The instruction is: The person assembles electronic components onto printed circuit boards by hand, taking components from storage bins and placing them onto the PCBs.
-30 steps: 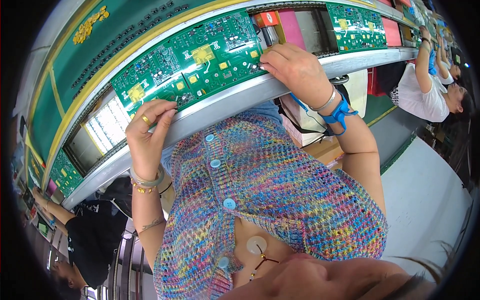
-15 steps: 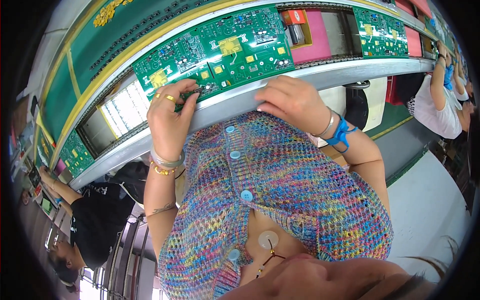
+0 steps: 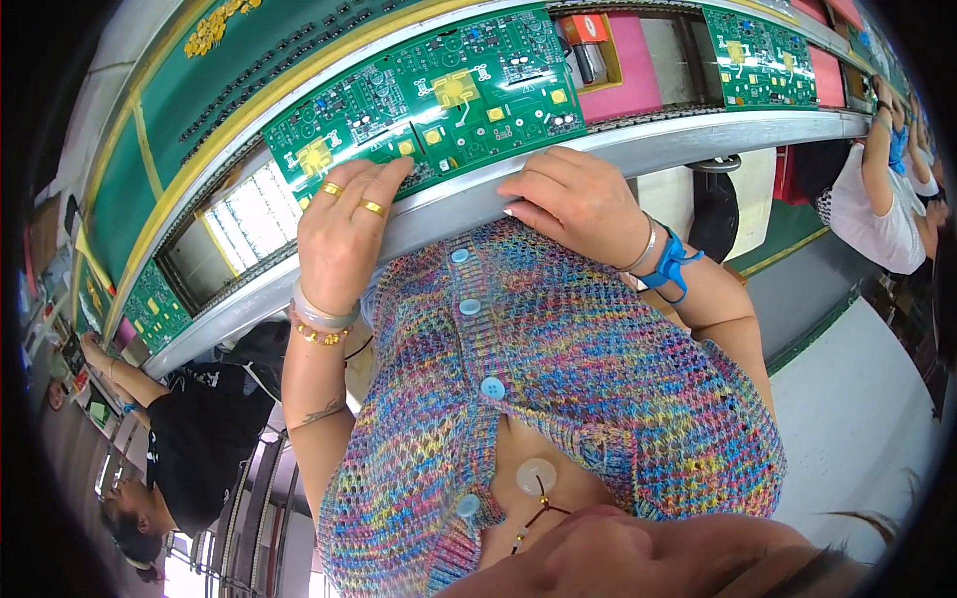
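A green circuit board with yellow pads and small parts lies across the two rails of a conveyor. My left hand, with two gold rings, reaches over the near rail onto the board's front edge. Its fingers are bent and close together, fingertips down at the small parts there; the thumb is hidden, and so is anything under the tips. My right hand rests on the grey metal near rail, right of the left hand. Its fingers curl loosely, with a gap to the thumb and nothing visible between.
Another green board sits farther right on the conveyor, and one more at the left. Beyond the far rail, a green surface holds rows of small black parts and a heap of yellow pieces. Co-workers stand at both sides.
My left fingers have come together over the board's front edge, and the thumb has gone out of sight. The board sits slightly farther left. My right hand has shifted slightly left along the rail.
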